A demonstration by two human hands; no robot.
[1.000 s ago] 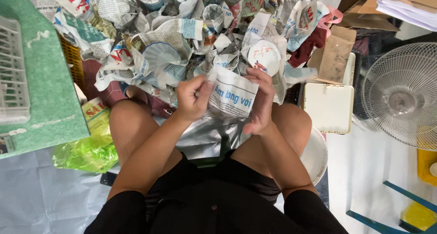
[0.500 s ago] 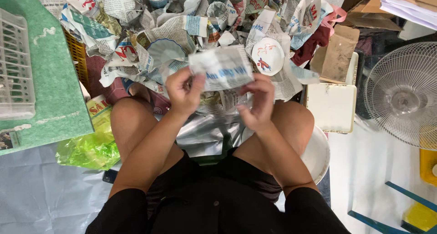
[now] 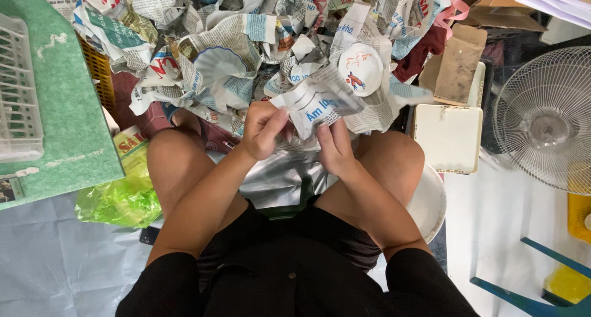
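I sit with bare knees apart, looking down at a crumpled sheet of newspaper (image 3: 315, 101) held up between both hands. My left hand (image 3: 261, 131) grips its left edge and my right hand (image 3: 335, 146) grips it from below on the right. What the paper wraps, if anything, is hidden. Just beyond lies a heap of crumpled newspaper (image 3: 246, 40), with a small white bowl painted with red marks (image 3: 361, 69) resting on it. A silvery plastic sheet (image 3: 280, 175) lies across my lap.
A green board (image 3: 68, 107) with a white plastic rack (image 3: 18, 89) is at the left, a green plastic bag (image 3: 117, 200) below it. A white square lidded box (image 3: 448, 137), brown cardboard (image 3: 455, 61) and a white fan (image 3: 548, 120) stand at the right.
The newspaper piece went from spread wide between both hands to bunched and twisted; my hands have drawn closer together and slightly lower. The view shifted a little.
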